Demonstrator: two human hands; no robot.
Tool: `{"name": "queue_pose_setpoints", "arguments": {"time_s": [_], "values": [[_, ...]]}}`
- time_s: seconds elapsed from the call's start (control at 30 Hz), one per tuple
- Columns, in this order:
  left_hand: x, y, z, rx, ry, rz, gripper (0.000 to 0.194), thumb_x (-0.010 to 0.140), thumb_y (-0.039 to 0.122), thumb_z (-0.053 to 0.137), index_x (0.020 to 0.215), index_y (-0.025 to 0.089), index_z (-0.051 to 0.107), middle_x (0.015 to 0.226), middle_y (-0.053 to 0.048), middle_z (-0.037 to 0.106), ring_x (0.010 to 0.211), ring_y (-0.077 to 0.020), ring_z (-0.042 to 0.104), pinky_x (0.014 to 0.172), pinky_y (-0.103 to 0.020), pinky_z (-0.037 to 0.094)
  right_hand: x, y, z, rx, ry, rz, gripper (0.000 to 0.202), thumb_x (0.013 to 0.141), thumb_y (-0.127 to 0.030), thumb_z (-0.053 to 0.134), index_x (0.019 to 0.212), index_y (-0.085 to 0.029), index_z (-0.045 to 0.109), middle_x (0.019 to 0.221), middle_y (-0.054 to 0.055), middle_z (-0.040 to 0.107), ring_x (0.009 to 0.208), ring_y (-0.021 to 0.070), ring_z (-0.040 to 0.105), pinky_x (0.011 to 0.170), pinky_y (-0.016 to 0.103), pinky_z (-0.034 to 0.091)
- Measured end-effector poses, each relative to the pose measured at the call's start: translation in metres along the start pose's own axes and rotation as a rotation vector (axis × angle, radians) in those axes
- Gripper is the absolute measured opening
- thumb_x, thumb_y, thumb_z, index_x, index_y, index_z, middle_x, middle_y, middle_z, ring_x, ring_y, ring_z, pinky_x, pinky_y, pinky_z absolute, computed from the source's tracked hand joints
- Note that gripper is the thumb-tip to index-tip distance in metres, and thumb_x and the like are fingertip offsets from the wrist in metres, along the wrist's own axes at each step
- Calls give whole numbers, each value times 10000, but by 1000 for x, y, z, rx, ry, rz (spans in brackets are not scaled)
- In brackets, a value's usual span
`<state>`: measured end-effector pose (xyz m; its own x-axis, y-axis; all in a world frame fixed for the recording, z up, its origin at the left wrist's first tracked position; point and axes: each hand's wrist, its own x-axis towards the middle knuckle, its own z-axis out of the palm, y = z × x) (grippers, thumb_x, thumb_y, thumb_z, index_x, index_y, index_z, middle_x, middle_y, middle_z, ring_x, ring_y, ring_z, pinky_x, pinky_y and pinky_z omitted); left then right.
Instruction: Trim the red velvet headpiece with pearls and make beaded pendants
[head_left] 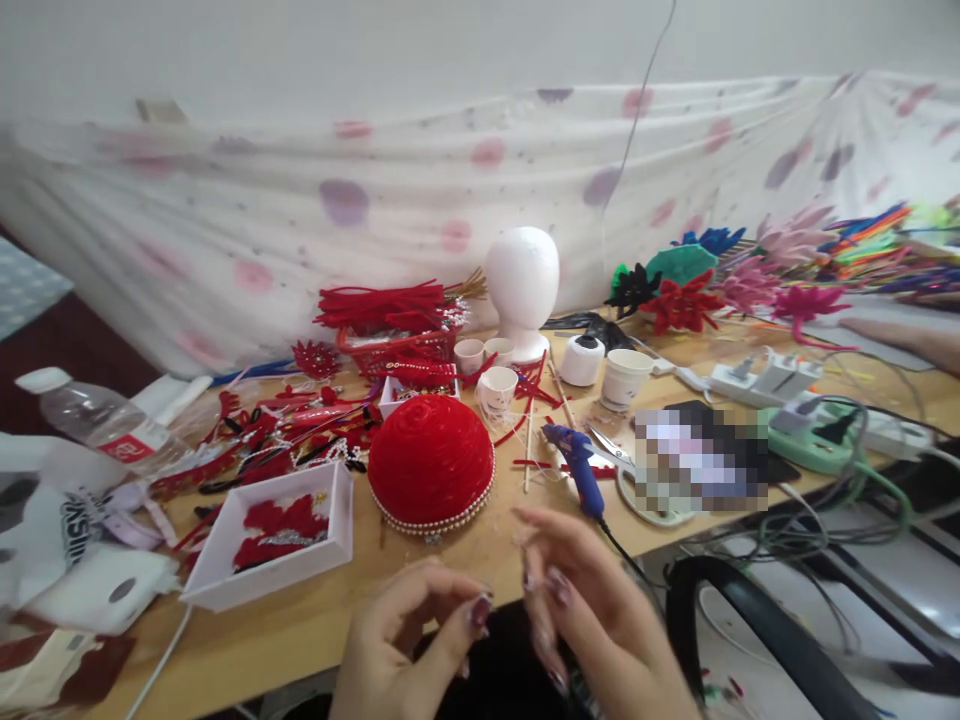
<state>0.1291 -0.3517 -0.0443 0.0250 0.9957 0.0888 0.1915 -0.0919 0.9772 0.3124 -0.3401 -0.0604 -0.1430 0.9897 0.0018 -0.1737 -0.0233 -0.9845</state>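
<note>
The beaded red cap point(431, 465) lies beyond the left grip point(420, 635), whose hold I cannot tell. The right grip point(600, 610), loosely spread, could drag the glue gun point(581, 475) by snagging its cord point(623, 549).

A bare strip of worktop point(300, 640) is running along the near edge before the white tray point(210, 565) and red dome point(431, 465), while the glue gun point(583, 475) and scissors point(645, 495) are blocking the right and the foam head point(523, 285) is rising behind.
</note>
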Motion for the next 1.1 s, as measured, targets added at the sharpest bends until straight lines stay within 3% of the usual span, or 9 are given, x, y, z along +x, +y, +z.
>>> {"name": "queue_pose_setpoints", "arguments": {"time_s": [0.1, 0.17, 0.27, 0.47, 0.67, 0.8, 0.9, 0.97, 1.1], "values": [[-1, -5, 4, -61, 16, -21, 303, 800, 523, 717, 763, 229, 780, 639, -39, 651, 548, -144, 600, 453, -207, 474, 14, 10, 31, 346, -85, 60, 403, 835, -581, 729, 853, -180, 697, 717, -15, 573, 442, 28, 426, 396, 138, 364], [-1, -10, 2, -79, 57, -28, 304, 776, 520, 744, 759, 222, 803, 643, -41, 649, 549, -127, 583, 445, -181, 450, 20, 16, 40, 472, -99, 114, 393, 822, -551, 759, 792, -165, 690, 698, -9, 587, 441, 21, 420, 386, 114, 334], [0, -16, -1, -128, 94, -48, 290, 749, 520, 771, 802, 241, 829, 616, -35, 658, 515, -109, 562, 445, -167, 452, 23, 23, 42, 606, -76, 188, 355, 817, -511, 781, 802, -167, 694, 674, 6, 637, 445, 42, 468, 365, 104, 356], [3, -18, -3, -100, 102, -50, 177, 791, 423, 753, 799, 264, 832, 643, -39, 700, 476, -103, 591, 447, -158, 485, 30, 25, 45, 704, 17, 180, 322, 751, -438, 860, 753, -157, 703, 640, 21, 696, 428, 55, 542, 365, 108, 436], [7, -24, -15, -27, 5, -25, 96, 802, 314, 752, 773, 260, 825, 661, -50, 718, 547, -119, 652, 496, -137, 504, 33, 28, 48, 801, -27, 153, 249, 819, -382, 816, 755, -165, 713, 633, 1, 692, 424, 54, 579, 361, 94, 464], [11, -34, -4, -495, 139, -291, 202, 669, 388, 879, 723, 209, 802, 569, -26, 698, 462, -92, 629, 488, -141, 510, 39, 29, 48, 857, -65, 102, 264, 868, -431, 750, 773, -186, 723, 680, 6, 713, 472, 73, 631, 337, 86, 462], [13, -40, 12, -893, 229, -411, 308, 532, 388, 949, 725, 200, 801, 607, -20, 717, 521, -90, 658, 555, -151, 546, 43, 29, 46, 874, -50, 67, 277, 858, -453, 753, 771, -191, 736, 714, 17, 735, 574, 99, 694, 401, 104, 524], [15, -44, 20, -1030, 214, -417, 261, 557, 360, 943, 715, 207, 802, 623, -14, 721, 543, -82, 665, 573, -144, 552, 44, 29, 45, 907, -63, 58, 288, 853, -471, 751, 771, -195, 742, 723, 15, 741, 571, 96, 695, 410, 108, 534], [18, -54, 24, -1143, 214, -255, 169, 640, 329, 906, 687, 220, 786, 773, 16, 743, 615, -63, 678, 644, -146, 576, 43, 29, 46, 963, -57, 44, 280, 850, -463, 755, 763, -198, 745, 701, -5, 730, 536, 70, 671, 427, 93, 537]]}}
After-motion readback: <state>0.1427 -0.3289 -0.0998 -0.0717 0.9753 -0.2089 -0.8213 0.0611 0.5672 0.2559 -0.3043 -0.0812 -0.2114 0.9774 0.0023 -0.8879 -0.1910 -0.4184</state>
